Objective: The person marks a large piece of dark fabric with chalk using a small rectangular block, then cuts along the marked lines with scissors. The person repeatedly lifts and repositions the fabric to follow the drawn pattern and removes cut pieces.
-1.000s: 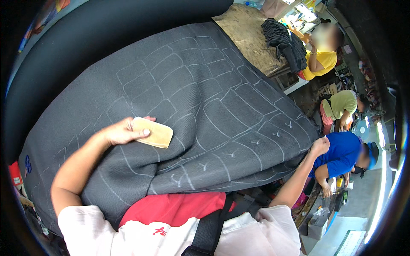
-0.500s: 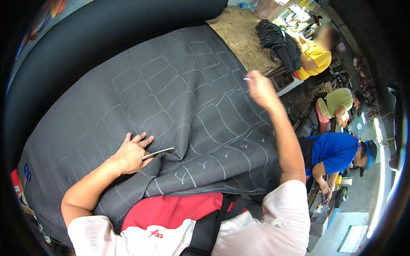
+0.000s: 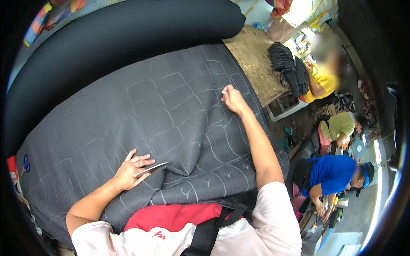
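A broad sheet of dark grey textured material (image 3: pixel 106 111), drawn over with pale outlines of panels, lies bunched into folds toward my body. My left hand (image 3: pixel 130 173) rests on it at the lower left, fingers partly spread. Between its thumb and fingers sits a thin, flat, pale-edged piece (image 3: pixel 153 169), seen nearly edge-on, so its full shape is hidden. Over the far right part of the sheet, my right hand (image 3: pixel 233 99) is closed in a pinch. A small white tip like chalk (image 3: pixel 223 92) pokes out from its fingers.
A thick black roll (image 3: pixel 128 38) lies along the far side. Blue-handled scissors (image 3: pixel 26 163) are at the left edge. Beyond the sheet, a worn wooden tabletop (image 3: pixel 252 55) bears stacked black pieces (image 3: pixel 290 70). Several people work at the right, one in a blue shirt (image 3: pixel 331 173).
My right hand has come leftward and inward over the marked sheet, still pinching the white piece. The left hand stays on the material with the flat piece. The whole view has shifted slightly.
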Demonstrator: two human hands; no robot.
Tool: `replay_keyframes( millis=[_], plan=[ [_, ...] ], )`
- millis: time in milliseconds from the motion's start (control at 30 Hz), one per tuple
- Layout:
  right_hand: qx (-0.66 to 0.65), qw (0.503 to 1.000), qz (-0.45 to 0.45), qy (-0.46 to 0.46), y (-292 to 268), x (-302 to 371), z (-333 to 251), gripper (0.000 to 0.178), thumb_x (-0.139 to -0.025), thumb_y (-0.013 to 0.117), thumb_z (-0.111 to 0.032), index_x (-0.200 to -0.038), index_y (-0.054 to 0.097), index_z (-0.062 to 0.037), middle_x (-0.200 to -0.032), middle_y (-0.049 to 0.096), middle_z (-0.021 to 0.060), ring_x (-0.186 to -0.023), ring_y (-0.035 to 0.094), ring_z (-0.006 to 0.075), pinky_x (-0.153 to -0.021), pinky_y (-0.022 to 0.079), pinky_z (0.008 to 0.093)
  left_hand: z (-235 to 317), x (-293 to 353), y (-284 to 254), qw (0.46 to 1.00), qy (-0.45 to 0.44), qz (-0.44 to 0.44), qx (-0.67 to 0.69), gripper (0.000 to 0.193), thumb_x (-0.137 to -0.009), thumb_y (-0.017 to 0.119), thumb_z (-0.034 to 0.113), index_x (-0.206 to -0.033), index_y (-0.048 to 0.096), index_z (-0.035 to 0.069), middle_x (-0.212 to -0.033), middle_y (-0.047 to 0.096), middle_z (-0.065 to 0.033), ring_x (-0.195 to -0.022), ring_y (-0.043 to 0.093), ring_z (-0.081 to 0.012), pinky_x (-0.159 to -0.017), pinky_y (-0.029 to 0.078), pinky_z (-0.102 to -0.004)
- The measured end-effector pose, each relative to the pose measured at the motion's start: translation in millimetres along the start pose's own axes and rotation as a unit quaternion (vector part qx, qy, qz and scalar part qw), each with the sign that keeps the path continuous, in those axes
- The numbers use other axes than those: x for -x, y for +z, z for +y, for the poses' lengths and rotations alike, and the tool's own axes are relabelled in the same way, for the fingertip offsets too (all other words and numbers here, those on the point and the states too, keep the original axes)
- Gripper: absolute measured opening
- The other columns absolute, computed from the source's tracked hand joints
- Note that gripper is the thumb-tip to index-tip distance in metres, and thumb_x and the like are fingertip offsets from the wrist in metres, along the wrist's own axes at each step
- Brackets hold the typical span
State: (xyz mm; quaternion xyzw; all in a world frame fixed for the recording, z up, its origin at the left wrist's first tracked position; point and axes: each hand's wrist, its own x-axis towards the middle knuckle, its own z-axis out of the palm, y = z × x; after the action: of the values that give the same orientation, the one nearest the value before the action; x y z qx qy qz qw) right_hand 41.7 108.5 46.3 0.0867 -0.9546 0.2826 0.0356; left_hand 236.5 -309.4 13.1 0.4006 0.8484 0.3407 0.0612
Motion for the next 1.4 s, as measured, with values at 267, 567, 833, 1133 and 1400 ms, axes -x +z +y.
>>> replay_keyframes(
  millis=[267, 567, 833, 1133, 1400],
  plan=[
    [0.017, 0.999, 0.028, -0.007, 27, -51, -6, 0.010, -0.092, 0.042, -0.009, -0.093, 0.045, 0.0006, -0.071, 0.063, 0.0159, -0.069, 0.065, 0.0257, -0.064, 0.051, 0.0387, -7, 8, 2, 0.999, -0.006, 0.031, 0.031, 0.023, -0.078, 0.068, 0.016, -0.100, 0.066, 0.009, -0.106, 0.065, -0.0027, -0.110, 0.056, -0.0188, -0.103, 0.029, -0.0511],
    [0.003, 0.985, 0.160, -0.059, 50, -105, -21, 0.010, -0.088, 0.045, -0.006, -0.091, 0.048, 0.0024, -0.077, 0.061, 0.0226, -0.076, 0.061, 0.0380, -0.070, 0.048, 0.0427, -16, 20, -9, 0.999, 0.001, 0.031, 0.025, 0.024, -0.078, 0.069, 0.015, -0.100, 0.066, 0.008, -0.104, 0.066, -0.0030, -0.109, 0.057, -0.0183, -0.102, 0.031, -0.0501],
    [-0.164, 0.981, -0.063, -0.076, 11, -19, -109, 0.008, -0.090, 0.045, -0.008, -0.091, 0.047, -0.0001, -0.077, 0.061, 0.0227, -0.075, 0.061, 0.0394, -0.067, 0.048, 0.0426, -18, 16, -5, 0.999, 0.000, 0.045, 0.030, 0.025, -0.076, 0.070, 0.014, -0.100, 0.066, 0.008, -0.104, 0.066, -0.0038, -0.110, 0.057, -0.0188, -0.102, 0.031, -0.0502],
    [-0.160, 0.972, -0.082, -0.149, 43, 41, -124, 0.008, -0.090, 0.047, -0.006, -0.090, 0.046, 0.0016, -0.081, 0.062, 0.0228, -0.080, 0.065, 0.0331, -0.069, 0.051, 0.0380, -17, 13, -3, 0.998, -0.011, 0.050, 0.030, 0.021, -0.081, 0.065, 0.021, -0.096, 0.066, 0.006, -0.100, 0.067, -0.0057, -0.107, 0.059, -0.0201, -0.101, 0.032, -0.0517],
    [-0.071, 0.975, -0.115, -0.174, 64, -15, -138, 0.008, -0.087, 0.046, -0.002, -0.092, 0.049, 0.0029, -0.078, 0.062, 0.0207, -0.075, 0.064, 0.0321, -0.067, 0.050, 0.0392, -10, 8, -11, 0.983, -0.067, 0.060, 0.162, 0.024, -0.086, 0.059, 0.022, -0.096, 0.066, 0.002, -0.100, 0.066, -0.0148, -0.107, 0.058, -0.0262, -0.103, 0.029, -0.0529]
  ],
)
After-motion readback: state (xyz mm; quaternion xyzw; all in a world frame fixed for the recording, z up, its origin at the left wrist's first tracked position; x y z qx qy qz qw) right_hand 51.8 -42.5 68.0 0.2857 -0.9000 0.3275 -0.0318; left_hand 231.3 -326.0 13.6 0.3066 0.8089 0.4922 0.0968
